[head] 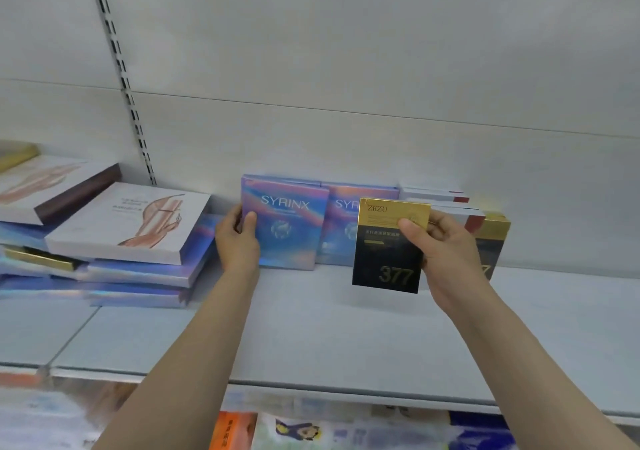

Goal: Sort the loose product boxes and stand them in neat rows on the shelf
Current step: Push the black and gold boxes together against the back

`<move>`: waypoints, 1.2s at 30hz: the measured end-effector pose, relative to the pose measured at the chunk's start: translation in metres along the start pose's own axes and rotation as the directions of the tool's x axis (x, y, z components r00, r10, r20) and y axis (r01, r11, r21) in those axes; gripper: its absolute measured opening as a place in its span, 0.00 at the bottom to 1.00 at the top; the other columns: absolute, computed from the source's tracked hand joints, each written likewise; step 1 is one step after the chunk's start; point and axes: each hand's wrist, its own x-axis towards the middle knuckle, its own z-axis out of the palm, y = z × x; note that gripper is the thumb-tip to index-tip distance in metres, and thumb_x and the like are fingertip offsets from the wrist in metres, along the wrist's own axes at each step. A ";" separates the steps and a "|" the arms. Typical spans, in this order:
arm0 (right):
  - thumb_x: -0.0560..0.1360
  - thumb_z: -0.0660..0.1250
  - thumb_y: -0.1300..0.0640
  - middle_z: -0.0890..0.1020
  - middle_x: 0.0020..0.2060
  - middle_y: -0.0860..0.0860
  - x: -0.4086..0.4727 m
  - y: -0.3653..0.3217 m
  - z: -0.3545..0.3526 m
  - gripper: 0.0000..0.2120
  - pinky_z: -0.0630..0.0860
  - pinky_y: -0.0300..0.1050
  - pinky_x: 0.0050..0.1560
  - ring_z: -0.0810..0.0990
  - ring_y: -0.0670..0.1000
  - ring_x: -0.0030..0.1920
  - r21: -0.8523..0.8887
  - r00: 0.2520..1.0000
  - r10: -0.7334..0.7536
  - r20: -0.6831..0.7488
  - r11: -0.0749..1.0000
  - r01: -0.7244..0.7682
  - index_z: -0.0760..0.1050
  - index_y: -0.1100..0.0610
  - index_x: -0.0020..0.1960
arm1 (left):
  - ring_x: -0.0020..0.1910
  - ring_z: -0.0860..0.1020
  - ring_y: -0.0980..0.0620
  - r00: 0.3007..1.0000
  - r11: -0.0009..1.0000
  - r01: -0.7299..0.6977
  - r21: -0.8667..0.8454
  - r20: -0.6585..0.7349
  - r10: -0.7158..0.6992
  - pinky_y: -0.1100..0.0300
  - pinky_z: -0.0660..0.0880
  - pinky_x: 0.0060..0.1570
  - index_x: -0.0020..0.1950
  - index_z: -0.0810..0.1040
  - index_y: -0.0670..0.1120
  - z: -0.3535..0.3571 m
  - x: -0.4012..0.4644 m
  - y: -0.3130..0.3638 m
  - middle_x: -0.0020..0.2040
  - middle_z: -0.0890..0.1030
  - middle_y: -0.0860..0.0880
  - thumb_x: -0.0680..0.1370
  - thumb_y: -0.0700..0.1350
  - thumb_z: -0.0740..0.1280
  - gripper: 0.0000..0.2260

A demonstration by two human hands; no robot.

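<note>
- Head view: the right hand, right of centre in the frame, pinches a black-and-gold box by its upper right corner, thumb on the front, and holds it upright, clear of the shelf.
- Left hand, at centre, grips the left edge of the front blue box, which stands upright against the back panel.
- A second blue box stands just beside it on the right, partly hidden by the held box.
- Farther right stands a matching black-and-gold box, with what look like white boxes behind it; that corner is too hidden to be sure.
- At the left of the frame a loose pile of white and blue boxes lies flat, unsorted.
- Step in hand, as I judge it: placing the held box while steadying the blue row.
- Next move calls for standing it in front of or beside its twin at the right, face forward, without knocking the blue boxes.
</note>
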 end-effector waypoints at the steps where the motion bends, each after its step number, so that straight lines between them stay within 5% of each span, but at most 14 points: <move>1: 0.74 0.73 0.56 0.87 0.47 0.46 0.001 0.002 0.001 0.12 0.80 0.52 0.59 0.85 0.46 0.49 0.003 1.000 0.007 0.004 1.000 -0.007 0.78 0.51 0.56 | 0.58 0.77 0.54 1.000 1.000 -0.010 0.020 -0.019 0.010 0.59 0.74 0.60 0.63 0.77 0.45 0.000 0.002 -0.004 0.63 0.77 0.48 0.79 0.41 0.66 0.12; 3: 0.74 0.73 0.56 0.87 0.48 0.47 0.003 0.004 0.002 0.13 0.80 0.52 0.59 0.85 0.45 0.49 0.010 1.000 0.012 0.012 1.000 -0.012 0.78 0.52 0.57 | 0.61 0.76 0.53 0.999 0.999 -0.011 0.033 -0.045 0.012 0.65 0.73 0.60 0.65 0.76 0.42 -0.003 0.005 -0.010 0.66 0.76 0.47 0.80 0.41 0.65 0.14; 6: 0.73 0.73 0.56 0.86 0.49 0.48 0.005 0.007 0.006 0.15 0.79 0.54 0.60 0.85 0.47 0.50 0.029 1.000 0.012 0.021 1.000 -0.013 0.77 0.54 0.59 | 0.55 0.77 0.55 0.996 1.000 -0.002 -0.001 -0.093 0.002 0.75 0.73 0.47 0.64 0.77 0.43 -0.005 0.003 -0.012 0.60 0.80 0.48 0.80 0.40 0.64 0.13; 10: 0.74 0.73 0.58 0.86 0.50 0.50 0.003 0.013 0.016 0.14 0.79 0.55 0.60 0.85 0.50 0.52 0.059 0.999 0.006 0.042 0.998 -0.009 0.77 0.55 0.59 | 0.56 0.79 0.53 0.997 0.997 0.008 -0.074 -0.081 -0.014 0.66 0.75 0.55 0.63 0.77 0.43 -0.006 0.003 -0.010 0.58 0.81 0.48 0.79 0.39 0.65 0.12; 15: 0.73 0.73 0.57 0.86 0.50 0.50 -0.003 0.022 0.023 0.14 0.79 0.53 0.59 0.85 0.49 0.52 0.076 0.999 -0.003 0.037 0.997 0.000 0.77 0.55 0.58 | 0.55 0.79 0.53 0.998 0.999 -0.007 -0.039 -0.059 0.005 0.72 0.75 0.47 0.64 0.76 0.43 -0.005 0.003 -0.012 0.58 0.81 0.48 0.80 0.40 0.65 0.12; 19: 0.74 0.73 0.58 0.86 0.49 0.50 -0.005 0.022 0.016 0.14 0.80 0.52 0.57 0.85 0.49 0.51 0.071 1.000 0.010 0.021 0.997 -0.011 0.76 0.56 0.58 | 0.67 0.73 0.50 0.987 0.962 -0.134 0.240 -0.050 0.150 0.60 0.68 0.66 0.72 0.69 0.45 0.001 -0.009 -0.003 0.68 0.75 0.48 0.80 0.42 0.65 0.20; 24: 0.74 0.72 0.59 0.87 0.48 0.49 0.001 0.004 -0.015 0.13 0.80 0.47 0.52 0.85 0.48 0.50 0.071 0.998 -0.045 -0.048 0.996 0.048 0.78 0.56 0.58 | 0.75 0.60 0.51 0.802 0.745 -0.598 0.297 0.219 0.556 0.58 0.56 0.74 0.76 0.62 0.44 0.041 -0.056 0.030 0.76 0.63 0.47 0.81 0.47 0.63 0.25; 27: 0.75 0.72 0.59 0.86 0.50 0.49 0.008 -0.010 -0.051 0.15 0.81 0.52 0.51 0.85 0.52 0.52 0.062 0.991 -0.085 -0.106 0.994 0.092 0.77 0.56 0.60 | 0.74 0.63 0.51 0.638 0.629 -0.742 0.234 0.537 0.552 0.55 0.60 0.73 0.74 0.66 0.46 0.082 -0.088 0.041 0.74 0.68 0.49 0.80 0.52 0.64 0.24; 30: 0.75 0.72 0.60 0.86 0.47 0.49 0.015 -0.021 -0.096 0.13 0.81 0.48 0.43 0.85 0.52 0.49 0.051 0.976 -0.132 -0.172 0.988 0.142 0.76 0.55 0.59 | 0.76 0.59 0.51 0.455 0.463 -0.859 0.221 0.745 0.489 0.52 0.53 0.75 0.75 0.66 0.47 0.130 -0.113 0.040 0.76 0.66 0.49 0.78 0.55 0.66 0.28; 32: 0.75 0.71 0.62 0.86 0.45 0.48 0.021 -0.027 -0.127 0.14 0.80 0.43 0.43 0.85 0.50 0.48 0.075 0.963 -0.151 -0.225 0.982 0.172 0.76 0.57 0.60 | 0.78 0.56 0.51 0.416 0.391 -0.887 0.247 0.796 0.439 0.51 0.49 0.76 0.76 0.63 0.47 0.156 -0.126 0.036 0.77 0.63 0.48 0.76 0.57 0.67 0.32; 36: 0.76 0.71 0.62 0.85 0.46 0.49 0.038 -0.024 -0.179 0.15 0.80 0.42 0.43 0.85 0.51 0.48 0.070 0.954 -0.133 -0.269 0.985 0.157 0.76 0.59 0.62 | 0.79 0.50 0.49 0.460 0.217 -0.887 0.407 0.810 0.363 0.50 0.43 0.75 0.78 0.58 0.46 0.184 -0.139 0.032 0.79 0.58 0.48 0.76 0.58 0.67 0.36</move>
